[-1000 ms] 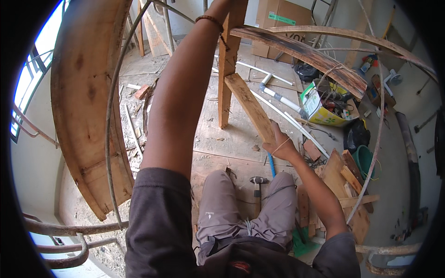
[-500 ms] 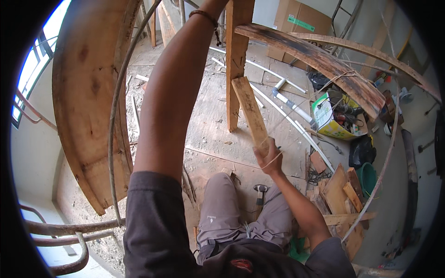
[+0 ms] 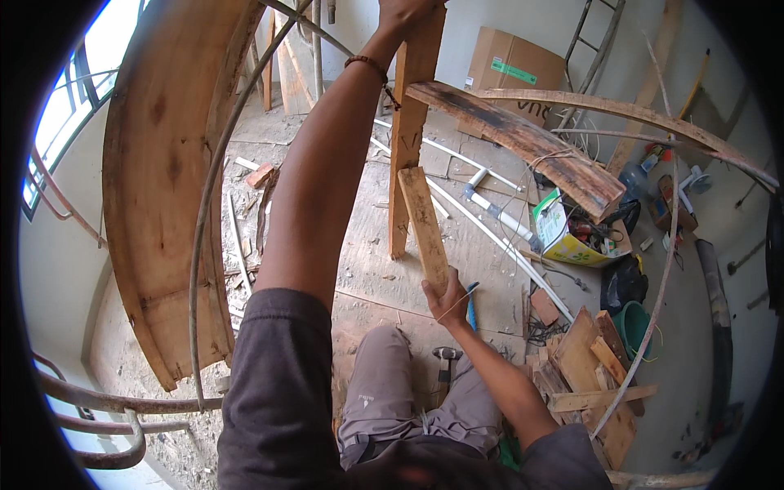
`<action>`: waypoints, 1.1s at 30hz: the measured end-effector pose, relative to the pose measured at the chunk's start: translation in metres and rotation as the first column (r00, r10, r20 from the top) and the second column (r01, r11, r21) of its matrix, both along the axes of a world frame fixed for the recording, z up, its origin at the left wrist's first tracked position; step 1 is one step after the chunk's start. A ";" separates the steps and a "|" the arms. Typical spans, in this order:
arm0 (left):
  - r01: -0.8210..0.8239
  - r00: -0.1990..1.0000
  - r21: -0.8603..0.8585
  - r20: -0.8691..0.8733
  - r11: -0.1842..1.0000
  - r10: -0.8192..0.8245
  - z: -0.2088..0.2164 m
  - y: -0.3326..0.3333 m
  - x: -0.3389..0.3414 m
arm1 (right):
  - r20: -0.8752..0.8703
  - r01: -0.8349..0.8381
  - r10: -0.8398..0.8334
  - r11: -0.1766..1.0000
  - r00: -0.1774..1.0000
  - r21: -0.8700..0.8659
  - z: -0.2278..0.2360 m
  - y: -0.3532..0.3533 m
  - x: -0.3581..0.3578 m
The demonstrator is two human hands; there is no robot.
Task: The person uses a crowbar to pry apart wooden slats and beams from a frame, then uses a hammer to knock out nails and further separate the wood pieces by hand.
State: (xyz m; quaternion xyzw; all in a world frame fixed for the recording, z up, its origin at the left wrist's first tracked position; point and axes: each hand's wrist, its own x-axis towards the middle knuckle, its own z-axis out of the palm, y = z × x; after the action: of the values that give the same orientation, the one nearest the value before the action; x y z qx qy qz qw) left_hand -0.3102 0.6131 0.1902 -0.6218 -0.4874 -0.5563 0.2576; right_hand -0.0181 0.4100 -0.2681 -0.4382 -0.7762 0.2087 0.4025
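At the top edge, my left hand (image 3: pixel 408 11) grips the upper part of an upright plank (image 3: pixel 406 155), its fingers partly cut off by the frame. Bent nails stick out of this plank. My right hand (image 3: pixel 447 299) is closed round the lower end of a short board (image 3: pixel 425 224), which leans with its top against the plank. A blue slender thing (image 3: pixel 472 309) shows beside that hand; I cannot tell whether it is held. A dark-stained board (image 3: pixel 523 147) runs from the plank toward the right. Between my thighs is a hammer (image 3: pixel 446 356), head up.
A large curved wooden panel (image 3: pixel 167 196) stands at left, with a bent metal bar (image 3: pixel 214 188) before it. White pipes (image 3: pixel 490 237) lie on the dusty floor. At right are a box of tools (image 3: pixel 576 233), a green bucket (image 3: pixel 633 327) and wood offcuts (image 3: pixel 584 351). A cardboard box (image 3: pixel 514 77) stands behind.
The view has shifted upward, bringing my left hand into sight. The short board stands more upright against the plank, and the blue thing now shows beside my right hand.
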 end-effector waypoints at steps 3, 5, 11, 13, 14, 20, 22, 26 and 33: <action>0.569 0.628 0.121 0.575 0.814 -0.524 -0.010 -0.011 0.038 | -0.033 0.038 -0.038 0.999 0.999 0.003 -0.019 0.005 -0.001; 0.580 0.584 0.193 0.578 0.791 -0.569 -0.007 -0.005 0.016 | -0.024 0.024 -0.023 0.999 0.999 0.047 -0.026 0.010 -0.008; 0.563 0.643 0.193 0.508 0.803 -0.573 -0.009 -0.009 0.008 | -0.061 0.033 -0.026 0.994 0.998 0.106 -0.034 0.013 -0.022; 0.632 0.609 0.183 0.484 0.753 -0.629 -0.013 0.004 -0.006 | -0.090 0.075 -0.065 0.991 0.994 0.110 -0.050 0.017 -0.037; 0.592 0.660 0.175 0.455 0.787 -0.598 -0.012 0.014 -0.023 | -0.061 0.036 -0.029 0.994 0.998 0.105 -0.047 0.023 -0.034; 0.687 0.487 0.272 0.515 0.674 -0.705 -0.015 0.032 -0.053 | -0.063 0.055 -0.041 0.968 0.997 0.244 -0.055 0.038 -0.040; 0.682 0.573 0.222 0.430 0.697 -0.698 -0.021 0.048 -0.063 | -0.146 0.101 -0.060 0.952 0.987 0.288 -0.069 0.039 -0.054; 0.688 0.532 0.230 0.485 0.688 -0.694 -0.017 0.047 -0.091 | 0.083 -0.044 0.027 0.975 0.996 0.216 -0.052 0.056 -0.048; 0.594 0.585 0.166 0.583 0.787 -0.565 -0.013 0.026 -0.078 | 0.083 0.030 -0.066 0.926 0.994 0.377 -0.057 0.056 -0.053</action>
State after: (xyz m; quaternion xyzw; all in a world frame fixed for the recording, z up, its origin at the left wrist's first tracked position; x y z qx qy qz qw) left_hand -0.3884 0.6387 0.1767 -0.5405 -0.3262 -0.7659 -0.1218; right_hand -0.0711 0.4657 -0.3252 -0.3814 -0.8088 0.0256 0.4468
